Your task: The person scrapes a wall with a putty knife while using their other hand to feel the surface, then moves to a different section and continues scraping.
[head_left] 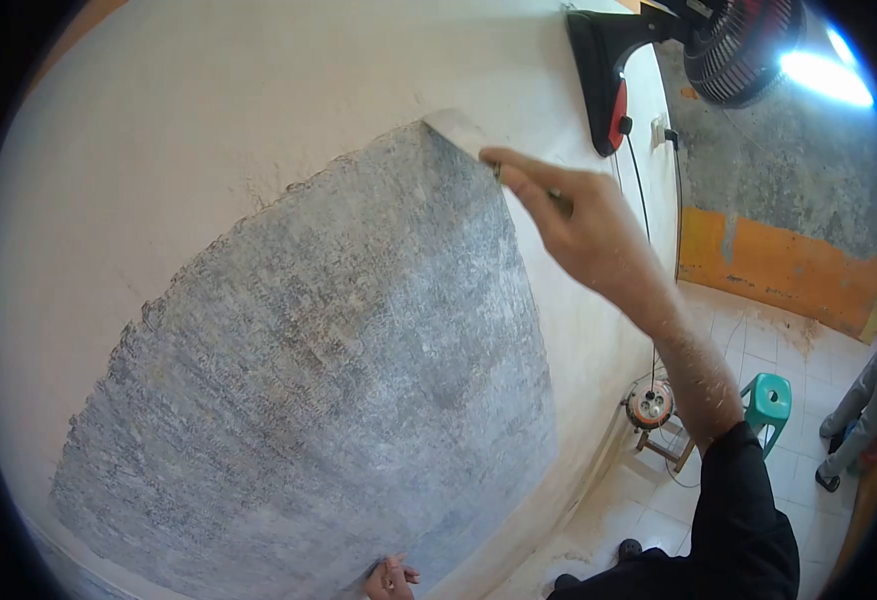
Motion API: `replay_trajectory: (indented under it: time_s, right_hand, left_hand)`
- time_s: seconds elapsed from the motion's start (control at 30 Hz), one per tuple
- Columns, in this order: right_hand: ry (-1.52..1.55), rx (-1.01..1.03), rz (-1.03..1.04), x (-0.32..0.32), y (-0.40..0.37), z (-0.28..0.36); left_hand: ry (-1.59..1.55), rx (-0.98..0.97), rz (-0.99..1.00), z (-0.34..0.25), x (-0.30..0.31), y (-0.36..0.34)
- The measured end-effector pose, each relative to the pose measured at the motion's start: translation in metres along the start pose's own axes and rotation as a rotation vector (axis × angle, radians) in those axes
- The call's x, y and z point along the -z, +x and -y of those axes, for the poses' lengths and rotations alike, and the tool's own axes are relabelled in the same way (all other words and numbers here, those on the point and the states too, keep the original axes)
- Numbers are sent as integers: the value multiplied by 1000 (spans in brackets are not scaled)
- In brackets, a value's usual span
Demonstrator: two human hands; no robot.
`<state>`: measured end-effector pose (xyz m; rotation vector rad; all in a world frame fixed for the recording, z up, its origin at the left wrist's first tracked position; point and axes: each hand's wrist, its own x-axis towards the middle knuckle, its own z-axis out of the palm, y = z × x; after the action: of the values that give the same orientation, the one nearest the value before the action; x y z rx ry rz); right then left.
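Note:
My right hand (pixel 569 215) is closed round the handle of a putty knife (pixel 459 132). Its broad metal blade lies against the wall, at the upper corner of a large rough grey patch (pixel 359 340). Pale, smooth wall coating (pixel 189 130) surrounds the patch, with a ragged, crumbly edge along its upper left. Low in the view, my left hand (pixel 392 578) is beside the lower part of the grey patch, its fingers pinched together. A dark shape shows next to those fingers; whether it is a held tool or a shadow I cannot make out.
A black and red fan (pixel 744 50) is mounted on the wall at upper right, near a bright lamp (pixel 827 78). Its cord runs down to a cable reel (pixel 651 405) on a small wooden stand. Beyond are a green stool (pixel 771 398) and another person's legs (pixel 864 400).

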<state>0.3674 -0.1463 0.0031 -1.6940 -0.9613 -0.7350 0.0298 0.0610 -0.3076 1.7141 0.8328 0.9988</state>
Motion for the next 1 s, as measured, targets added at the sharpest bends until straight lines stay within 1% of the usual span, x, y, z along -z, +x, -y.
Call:
replay_trajectory:
  time_s: [0.07,0.17,0.23,0.3,0.37,0.43,0.47,0.57,0.6,0.7,0.73,0.8,0.87,1.0]
  right_hand:
    - [71,-19,15,-2,-26,-6]
    - [111,-256,86,-5,-40,-10]
    - [133,-152,26,-3,-16,-9]
    - [146,-65,-22,1,4,-11]
    - [70,28,-36,3,2,-24]
    - [54,51,17,1,-17,-30]
    - [66,85,-29,-1,-14,-30]
    - [97,-3,59,20,4,-12]
    - [129,-55,155,23,0,-12]
    - [97,59,22,6,-8,-37]
    - [50,-20,69,15,-2,-27]
    - [44,-32,100,26,9,-26]
    - [39,-74,99,18,-6,-29]
    - [99,26,62,14,2,-38]
  left_hand:
    - [42,-7,34,3,5,-3]
    - [67,-14,43,8,8,-5]
    - [34,10,34,20,8,-4]
    - [43,31,66,14,6,-3]
    - [40,41,91,9,0,4]
    - [43,63,118,8,0,5]
    - [24,72,124,9,-3,4]
    - [-4,62,136,5,-4,8]
    - [-14,47,137,6,-8,8]
    - [-34,20,151,6,-7,7]
    - [-29,12,157,4,-3,6]
    - [-42,32,146,0,-6,9]
    - [-36,59,140,-1,0,5]
    - [-50,71,106,3,-3,4]
